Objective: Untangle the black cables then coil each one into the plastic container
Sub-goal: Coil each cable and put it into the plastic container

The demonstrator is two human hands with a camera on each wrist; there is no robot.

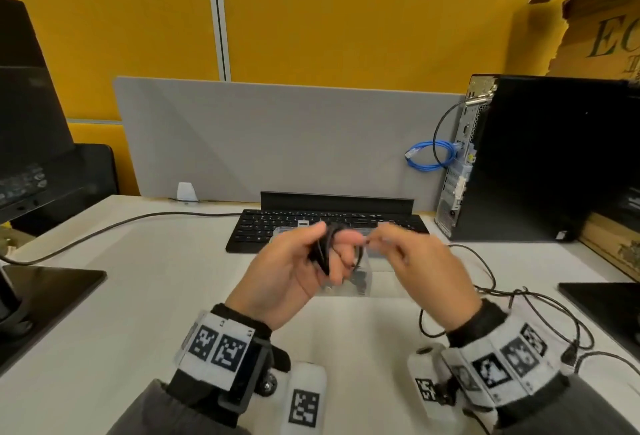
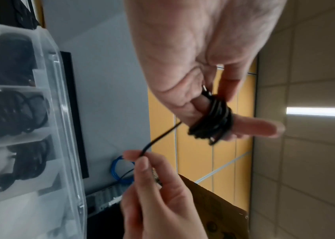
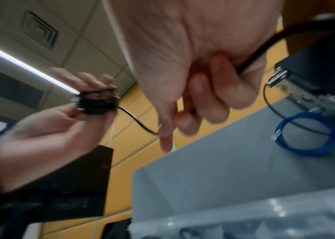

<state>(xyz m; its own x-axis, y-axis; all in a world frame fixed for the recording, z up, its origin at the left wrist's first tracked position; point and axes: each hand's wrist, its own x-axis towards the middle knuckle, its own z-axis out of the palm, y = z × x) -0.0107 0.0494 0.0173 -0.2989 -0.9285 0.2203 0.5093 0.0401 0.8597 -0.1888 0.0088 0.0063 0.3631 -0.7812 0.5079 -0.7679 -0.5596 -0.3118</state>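
Note:
Above the clear plastic container, my left hand is raised with a black cable coil wound round its fingers. The left wrist view shows that coil as several turns on two fingers, the thumb beside it. A short free strand runs to my right hand, which pinches it between thumb and fingertips. More of the cable passes through the right palm. Coiled black cables lie in the container's compartments. Loose black cables lie tangled on the table at the right.
A black keyboard lies just behind the container, in front of a grey divider. At the right stands a black computer tower with a blue cable loop. Monitor bases sit at the left and right.

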